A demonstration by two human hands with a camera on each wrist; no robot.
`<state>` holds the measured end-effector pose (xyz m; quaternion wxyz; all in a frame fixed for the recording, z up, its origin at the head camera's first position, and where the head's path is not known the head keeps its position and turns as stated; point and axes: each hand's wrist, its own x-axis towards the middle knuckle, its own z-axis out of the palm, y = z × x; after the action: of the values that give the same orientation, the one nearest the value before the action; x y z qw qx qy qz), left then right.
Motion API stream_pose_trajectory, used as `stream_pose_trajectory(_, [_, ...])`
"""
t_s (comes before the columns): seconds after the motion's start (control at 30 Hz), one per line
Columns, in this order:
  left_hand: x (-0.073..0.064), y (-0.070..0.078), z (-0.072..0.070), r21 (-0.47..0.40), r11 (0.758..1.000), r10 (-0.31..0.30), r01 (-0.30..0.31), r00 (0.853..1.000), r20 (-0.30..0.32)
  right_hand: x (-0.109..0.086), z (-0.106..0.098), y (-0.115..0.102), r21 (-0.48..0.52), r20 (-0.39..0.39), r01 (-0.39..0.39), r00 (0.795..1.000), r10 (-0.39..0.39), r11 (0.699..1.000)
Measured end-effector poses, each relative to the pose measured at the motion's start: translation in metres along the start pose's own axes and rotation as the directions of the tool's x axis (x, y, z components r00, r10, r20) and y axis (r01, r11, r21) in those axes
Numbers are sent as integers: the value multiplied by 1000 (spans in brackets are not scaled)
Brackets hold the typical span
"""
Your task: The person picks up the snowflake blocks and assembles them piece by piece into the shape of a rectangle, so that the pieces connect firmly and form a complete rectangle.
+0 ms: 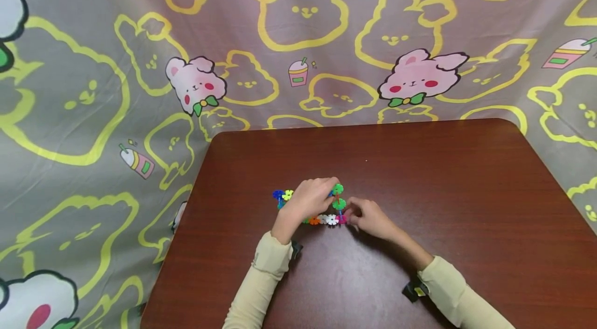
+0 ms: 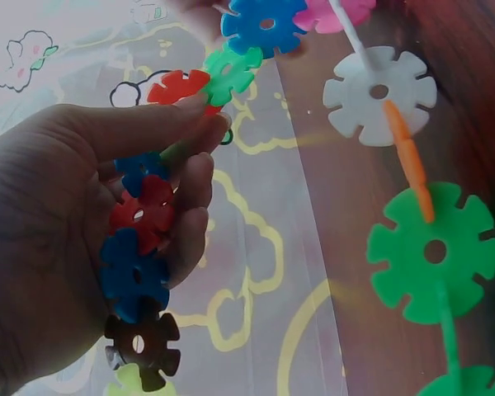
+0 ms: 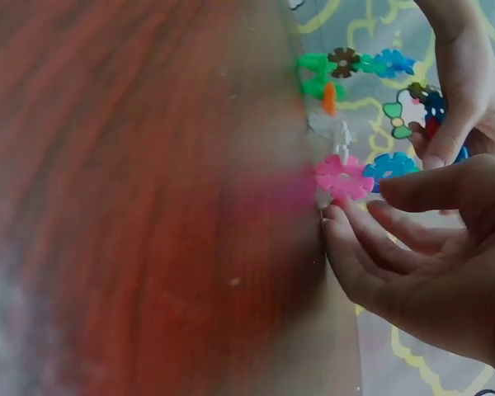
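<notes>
Many-coloured plastic snowflake discs, slotted together into a frame of chains, stand on the table between both hands. My left hand reaches over the frame. In the left wrist view its thumb and forefinger pinch a red disc beside a green one, and a row of blue, red and brown discs runs through the curled fingers. At the near right corner my right hand has its fingertips at a pink disc and its thumb against the joined blue disc. The left hand hides the frame's middle.
The brown wooden table extends around the hands on every side. A patterned cloth with cartoon bears and rabbits hangs behind it and at its sides. Dark wrist straps sit at the cuffs.
</notes>
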<state>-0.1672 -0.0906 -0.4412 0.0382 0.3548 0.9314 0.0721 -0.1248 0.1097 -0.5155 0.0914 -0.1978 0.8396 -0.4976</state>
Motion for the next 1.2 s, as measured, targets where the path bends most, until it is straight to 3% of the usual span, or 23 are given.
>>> stream_pose_trajectory(0.07, [0,-1,0,0,1000,-3,3,1000,3,2,-1,-2,91,-21,-21,1000,23,996])
stream_pose_trajectory(0.17, [1,-1,1,-12,1000,-6,6,1000,3,4,0,-5,121,-87,-38,995,49,992])
stream_pose_trajectory(0.5, [-7,-3,-3,-58,998,-15,13,1000,-24,7,7,-9,-107,-267,85,957,-112,991])
stream_pose_trajectory(0.7, [-20,-9,-9,-41,996,-75,75,997,4,8,8,-10,-124,-272,107,953,-137,987])
stream_pose_trajectory(0.8, [-31,-16,-11,-90,985,-143,144,990,18,8,10,-9,-126,-273,109,952,-140,986])
stream_pose_trajectory(0.87, [-40,-23,-10,-138,971,-199,195,980,-19,8,10,-9,-128,-274,106,952,-138,986])
stream_pose_trajectory(0.93, [-52,-33,-9,-218,943,-278,251,955,-106,8,11,-9,-127,-268,105,954,-136,986])
stream_pose_trajectory(0.97, [-58,-39,-8,-260,926,-323,275,932,-166,8,11,-10,-124,-265,103,955,-133,987])
stream_pose_trajectory(1.0, [-63,-44,-6,-303,905,-373,300,901,-223,8,11,-9,-121,-263,98,956,-127,988])
stream_pose_trajectory(1.07, [-75,-55,0,-396,852,-477,343,822,-312,8,12,-10,-116,-262,86,958,-113,990])
stream_pose_trajectory(1.13, [-87,-64,7,-494,782,-572,380,752,-327,9,12,-10,-112,-263,75,959,-103,991])
stream_pose_trajectory(1.17, [-92,-67,11,-545,738,-615,398,729,-301,9,12,-10,-106,-264,70,960,-96,992])
stream_pose_trajectory(1.2, [-98,-69,15,-604,685,-649,407,718,-252,9,12,-10,-100,-265,66,960,-90,993])
